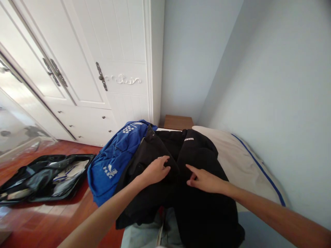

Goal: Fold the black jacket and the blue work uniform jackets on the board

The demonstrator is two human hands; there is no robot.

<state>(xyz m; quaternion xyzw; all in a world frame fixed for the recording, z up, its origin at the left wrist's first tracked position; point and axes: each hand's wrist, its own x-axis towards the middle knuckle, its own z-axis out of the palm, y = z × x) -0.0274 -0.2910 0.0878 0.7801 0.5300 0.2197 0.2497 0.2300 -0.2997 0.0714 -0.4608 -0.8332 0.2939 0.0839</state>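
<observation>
Mid-frame, it is unclear whether the left hand [156,169] and right hand [203,179] touch the black garment [207,213]; the bottom edge cuts the left forearm [106,215], the right edge the other. The start of the white lettering [189,139] is illegible. The blue garment [113,155] partly disappears underneath. At lower left, the suitcase [89,159] is cut off, its contents blurred. The wardrobe [124,38] overruns the top edge.

- left forearm [108,213] is bare, angling up from the bottom edge
- left hand [155,169] has the thumb and index kinda spread apart
- right forearm [269,209], also bare, reaches in from lower right
- right hand [203,179] is basically pointing, index out
</observation>
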